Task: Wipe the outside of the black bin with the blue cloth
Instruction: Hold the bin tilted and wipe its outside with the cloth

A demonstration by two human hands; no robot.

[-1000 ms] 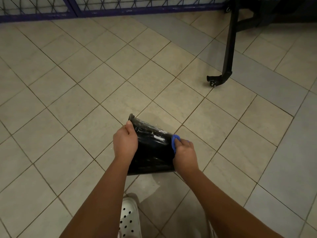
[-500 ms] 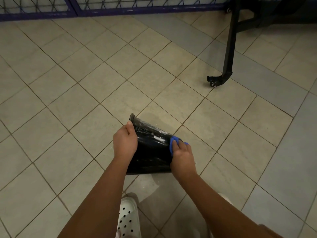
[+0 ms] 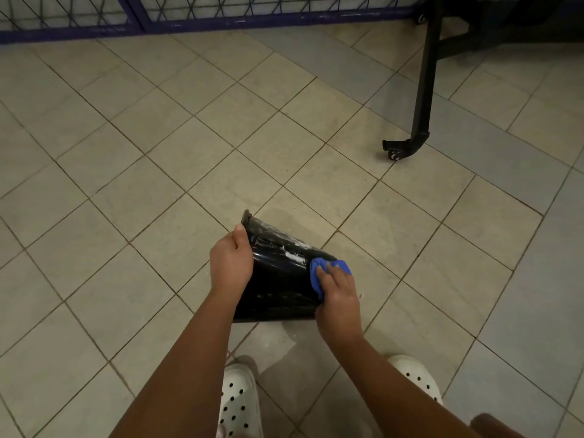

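Holding the black bin (image 3: 278,289) tipped on its side above the tiled floor (image 3: 126,153), rim pointing up-left, base toward the person. Left hand (image 3: 230,263) grips the bin's left wall just below the rim, thumb lying along it, other fingers hidden underneath. Right hand (image 3: 338,298) has its fingers bent over the bunched blue cloth (image 3: 316,275) and presses it against the bin's right wall near the base; thumb hidden. White smears sit on the bin's upper side between the hands. Can't tell whether the bin touches the floor. Tile around the bin looks darker, possibly wet. Two white perforated clogs (image 3: 240,403) stand below the bin. Black frame leg (image 3: 423,90) with a caster is upper right, well apart. Blue mesh fence (image 3: 189,14) runs along the top edge.
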